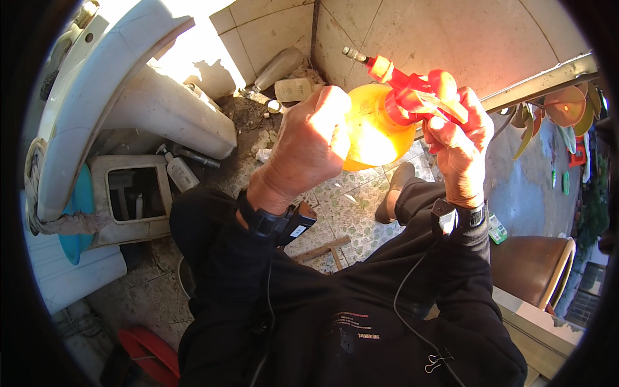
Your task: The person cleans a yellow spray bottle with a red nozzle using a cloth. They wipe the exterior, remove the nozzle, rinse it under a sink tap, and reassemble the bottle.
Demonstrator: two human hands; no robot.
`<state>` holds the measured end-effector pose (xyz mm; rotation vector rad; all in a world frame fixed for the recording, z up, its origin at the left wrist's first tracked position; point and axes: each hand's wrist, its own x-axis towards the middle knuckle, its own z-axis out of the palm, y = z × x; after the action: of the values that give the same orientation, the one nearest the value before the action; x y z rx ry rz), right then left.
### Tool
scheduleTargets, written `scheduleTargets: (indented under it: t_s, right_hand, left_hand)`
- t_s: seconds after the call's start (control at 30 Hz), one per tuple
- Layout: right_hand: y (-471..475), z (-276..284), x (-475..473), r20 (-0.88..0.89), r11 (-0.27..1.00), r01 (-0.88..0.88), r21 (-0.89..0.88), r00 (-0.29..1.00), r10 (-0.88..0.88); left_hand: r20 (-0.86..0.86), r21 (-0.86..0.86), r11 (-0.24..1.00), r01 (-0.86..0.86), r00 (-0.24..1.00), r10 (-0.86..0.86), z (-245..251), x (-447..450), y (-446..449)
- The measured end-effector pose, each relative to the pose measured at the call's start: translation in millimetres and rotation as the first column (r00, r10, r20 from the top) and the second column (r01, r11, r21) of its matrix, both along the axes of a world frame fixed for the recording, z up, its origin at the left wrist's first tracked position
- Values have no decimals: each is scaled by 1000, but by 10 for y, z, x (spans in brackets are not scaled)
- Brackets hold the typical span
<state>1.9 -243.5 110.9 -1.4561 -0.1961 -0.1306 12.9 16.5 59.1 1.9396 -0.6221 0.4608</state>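
Between my hands a hand-pump pressure sprayer lies tilted on its side in bright sun, with an orange translucent bottle and a red pump head. Its nozzle, tipped with worn metal, points up and to the left. My left hand is closed against the base end of the bottle, its fingertips hidden from me. At the other end, my right hand grips the red head near its lever, thumb and fingers around it. Both wrists carry strapped-on black devices.
A ceramic pedestal basin rises at left, beside a soap pump bottle and a bin-like box. Discarded bottles lie in the tiled corner. A wooden piece rests on the floor. At right are a leafy plant and a brown pot.
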Motion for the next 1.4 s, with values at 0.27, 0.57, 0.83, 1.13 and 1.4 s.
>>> scheduleTargets:
  t_s: [0.27,0.57,0.83,1.13,1.4]
  right_hand:
    - [3,3,-7,-24,999,13,-32,1000,-14]
    - [15,-8,18,3,998,38,-45,999,-38]
    - [31,-17,33,-3,998,46,-46,999,-46]
    - [71,23,6,-45,1000,1,-18,999,-2]
    - [129,24,-11,-36,996,56,-65,998,-59]
  left_hand:
    - [-102,-37,999,-20,995,16,-23,-66,-76]
    - [-107,-44,971,-236,967,230,-84,32,198]
    - [-183,-125,977,-174,972,150,3,23,151]
    - [3,28,994,-103,995,103,198,-118,-145]
    - [115,50,988,-147,983,141,112,-71,-215]
